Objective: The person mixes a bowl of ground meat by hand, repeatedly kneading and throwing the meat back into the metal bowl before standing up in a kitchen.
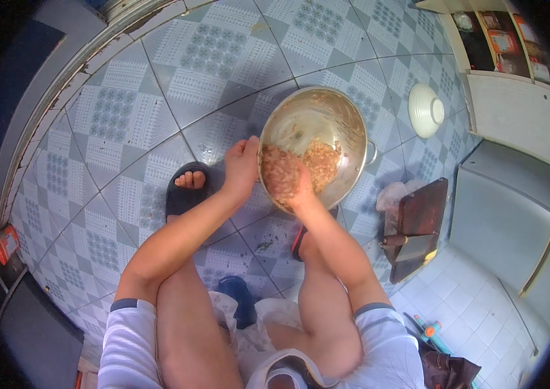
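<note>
A round stainless-steel bowl point(299, 116) with a ring handle on its right side is before me, tilted so that its inside faces up at me. My left hand point(241, 163) grips the bowl's left rim, thumb near the edge. Deep in the bowl, my right hand point(304, 187) has hold of a blurred clump of minced meat point(278, 170) by the left wall, and its fingers are mostly hidden. More of the pinkish mince lies in a loose heap to the right of that hand. Smears of meat coat the bowl's far wall.
On the tiled floor point(216, 92) a cream bowl point(425, 111) rests upside down at the right. Nearer stands a dark wooden chopping board point(420, 209) with a cleaver point(413, 245) across it. A pale cabinet point(503, 209) borders the right side. My slippered foot point(187, 189) is left of the bowl.
</note>
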Action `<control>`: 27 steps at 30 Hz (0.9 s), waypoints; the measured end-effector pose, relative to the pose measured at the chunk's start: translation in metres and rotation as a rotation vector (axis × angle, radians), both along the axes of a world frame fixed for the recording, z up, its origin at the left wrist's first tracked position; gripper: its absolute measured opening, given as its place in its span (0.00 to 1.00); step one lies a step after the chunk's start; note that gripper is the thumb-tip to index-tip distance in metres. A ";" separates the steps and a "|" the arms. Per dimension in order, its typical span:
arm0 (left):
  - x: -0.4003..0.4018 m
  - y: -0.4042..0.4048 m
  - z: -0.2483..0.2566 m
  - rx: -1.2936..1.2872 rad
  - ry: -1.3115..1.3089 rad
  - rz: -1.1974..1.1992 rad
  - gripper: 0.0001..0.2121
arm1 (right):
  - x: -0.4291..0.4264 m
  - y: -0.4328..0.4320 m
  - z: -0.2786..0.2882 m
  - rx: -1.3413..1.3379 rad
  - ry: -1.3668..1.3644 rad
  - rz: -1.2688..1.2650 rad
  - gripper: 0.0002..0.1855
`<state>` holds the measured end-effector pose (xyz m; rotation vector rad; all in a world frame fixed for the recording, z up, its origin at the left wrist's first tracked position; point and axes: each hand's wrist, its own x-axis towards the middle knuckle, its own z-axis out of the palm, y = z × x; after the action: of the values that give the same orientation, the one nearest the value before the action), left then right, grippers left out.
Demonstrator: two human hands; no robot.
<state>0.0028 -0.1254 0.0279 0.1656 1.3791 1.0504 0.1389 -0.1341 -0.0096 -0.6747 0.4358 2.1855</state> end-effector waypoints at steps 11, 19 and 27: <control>-0.028 -0.008 -0.034 -0.028 -0.266 0.013 0.12 | 0.030 0.057 0.216 0.549 -0.516 -0.507 0.25; -0.020 -0.003 -0.035 -0.013 -0.254 -0.026 0.12 | 0.023 0.028 0.037 -1.032 2.140 -0.737 0.13; -0.038 -0.009 -0.037 -0.086 -0.251 0.003 0.11 | 0.025 0.037 0.019 -1.818 3.345 -0.572 0.13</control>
<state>-0.0352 -0.1348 -0.0096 -0.0314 1.1940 0.9768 0.1634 -0.0973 0.0093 -1.7303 -1.8323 0.5728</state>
